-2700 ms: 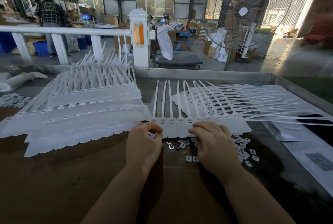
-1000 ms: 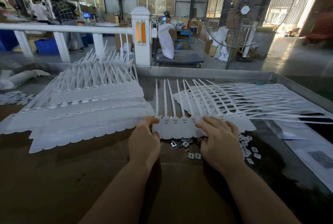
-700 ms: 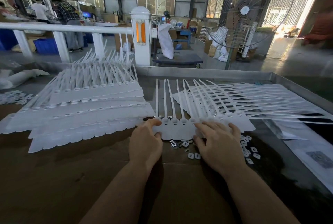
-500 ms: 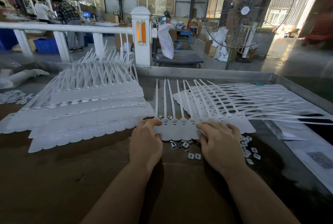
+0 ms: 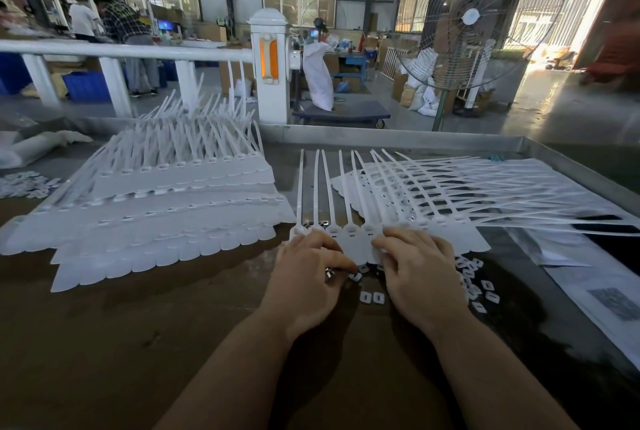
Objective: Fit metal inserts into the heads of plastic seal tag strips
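Note:
A white strip of joined seal tags [image 5: 351,239] lies in front of me, heads toward me and tails pointing away. Small metal inserts [image 5: 371,297] lie loose on the brown table just below its heads, and more inserts [image 5: 479,286] are scattered to the right. My left hand [image 5: 306,282] is curled over the loose inserts, with a shiny insert pinched under its fingertips. My right hand [image 5: 420,273] rests on the strip's right end, fingertips pressing the tag heads.
Stacked tag strips [image 5: 166,208] fill the left of the table, and fanned strips [image 5: 450,194] spread to the right. A metal rim [image 5: 398,140] bounds the far edge. Paper sheets [image 5: 602,294] lie at the right. A pedestal fan [image 5: 478,19] stands beyond.
My left hand has drawn back from the strip's left heads down onto the loose inserts and curled its fingers there. My right hand stays on the strip.

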`<control>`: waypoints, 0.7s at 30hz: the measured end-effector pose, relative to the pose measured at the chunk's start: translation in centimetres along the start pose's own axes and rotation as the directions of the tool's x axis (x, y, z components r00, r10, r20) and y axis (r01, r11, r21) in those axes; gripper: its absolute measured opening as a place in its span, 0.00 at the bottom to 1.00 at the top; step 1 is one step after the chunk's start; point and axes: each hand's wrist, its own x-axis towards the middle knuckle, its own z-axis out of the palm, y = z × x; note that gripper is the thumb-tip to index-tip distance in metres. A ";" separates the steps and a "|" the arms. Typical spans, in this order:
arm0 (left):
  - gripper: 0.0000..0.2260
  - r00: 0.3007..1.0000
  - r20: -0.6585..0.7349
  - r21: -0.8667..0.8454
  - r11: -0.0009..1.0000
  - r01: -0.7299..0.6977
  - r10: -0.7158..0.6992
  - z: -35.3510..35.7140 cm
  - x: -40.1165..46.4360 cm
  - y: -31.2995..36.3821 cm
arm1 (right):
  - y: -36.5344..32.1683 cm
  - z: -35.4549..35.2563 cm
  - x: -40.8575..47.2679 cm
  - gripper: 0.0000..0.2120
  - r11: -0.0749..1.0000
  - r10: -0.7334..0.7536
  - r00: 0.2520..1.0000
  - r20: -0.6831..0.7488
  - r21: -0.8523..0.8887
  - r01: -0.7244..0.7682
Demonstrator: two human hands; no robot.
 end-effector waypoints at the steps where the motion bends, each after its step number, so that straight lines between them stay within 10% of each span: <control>1: 0.09 1.000 0.023 0.008 1.000 -0.017 0.017 0.0 0.0 0.1 | 0.1 0.0 0.0 0.11 1.000 0.006 1.000 0.002 0.002 -0.006; 21: 0.09 0.979 0.168 0.052 0.991 -0.126 0.115 0.2 0.1 0.2 | 0.1 0.4 0.1 0.16 0.995 -0.031 1.000 0.004 -0.094 0.031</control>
